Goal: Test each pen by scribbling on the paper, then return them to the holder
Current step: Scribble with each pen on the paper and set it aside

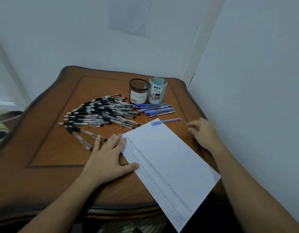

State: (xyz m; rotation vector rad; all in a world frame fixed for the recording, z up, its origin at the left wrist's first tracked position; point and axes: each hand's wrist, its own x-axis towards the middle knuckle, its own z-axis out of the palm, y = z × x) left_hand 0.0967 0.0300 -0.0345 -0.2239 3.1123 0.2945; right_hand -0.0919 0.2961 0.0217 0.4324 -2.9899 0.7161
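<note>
Seen from the head camera, the left hand (108, 158) is lying flat with fingers spread, pressing the near-left edge of the paper (170, 158) onto the table (53, 132). The right hand (204, 133) is resting beside the paper, fingers loosely curled, holding nothing. Black pens (101, 113) and blue pens (155, 109) are lying loose in front of a mesh holder (139, 93) and a blue holder (156, 91). One pen (165, 121) is lying across the paper's far corner.

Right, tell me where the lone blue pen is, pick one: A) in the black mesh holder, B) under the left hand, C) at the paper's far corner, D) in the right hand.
C: the lone blue pen lies at the far corner of the paper, clear of the left hand and right hand, and no pen stands in the black mesh holder.
</note>
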